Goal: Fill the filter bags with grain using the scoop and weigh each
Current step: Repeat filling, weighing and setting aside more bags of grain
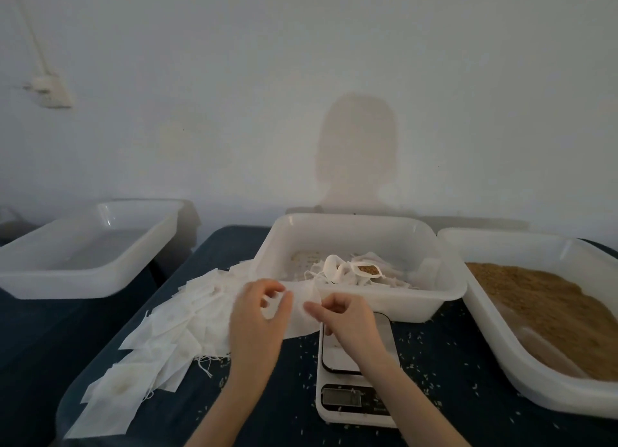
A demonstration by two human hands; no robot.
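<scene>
- Left hand and right hand pinch one white filter bag with curled fingers.
- The bag is held above the scale on the dark counter.
- A tub of grain stands at right.

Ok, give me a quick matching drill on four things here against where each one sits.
Things:
1. white digital kitchen scale
2. brown grain
3. fanned pile of flat white filter bags
4. single white filter bag

Places:
A. in the right-hand white plastic tub
B. pinched between left hand and right hand
C. on the dark cloth, left of the hands
D. under the right wrist

Pairs: 1-D, 2-A, 3-C, 4-B
</scene>
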